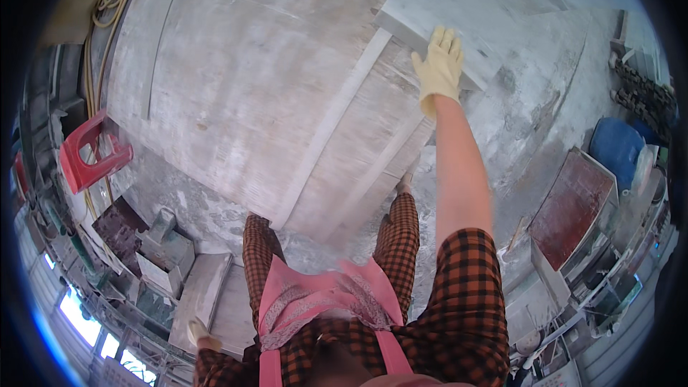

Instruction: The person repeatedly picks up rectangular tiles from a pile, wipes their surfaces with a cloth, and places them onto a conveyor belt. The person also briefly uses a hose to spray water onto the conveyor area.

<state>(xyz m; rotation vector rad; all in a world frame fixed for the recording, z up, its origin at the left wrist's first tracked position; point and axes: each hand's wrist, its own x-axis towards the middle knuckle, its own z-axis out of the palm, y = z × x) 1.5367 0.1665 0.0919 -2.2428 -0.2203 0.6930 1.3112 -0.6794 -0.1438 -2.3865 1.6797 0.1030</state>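
Toward one o'clock, lays gloved right hand (440,66), opened flat, gripping nothing, on near edge of pale slab (480,11) overlapping broad pale board (251,93). Between seven and eight o'clock, has gloved left hand (196,330) near grey panel (199,292); cannot tell finger spread or grip.

bright windows (77,313) lower left, curved edges, dark corners

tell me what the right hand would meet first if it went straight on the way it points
The way ahead of the right hand looks free over the pale slab, as far as the picture shows, though depth is hard to judge.
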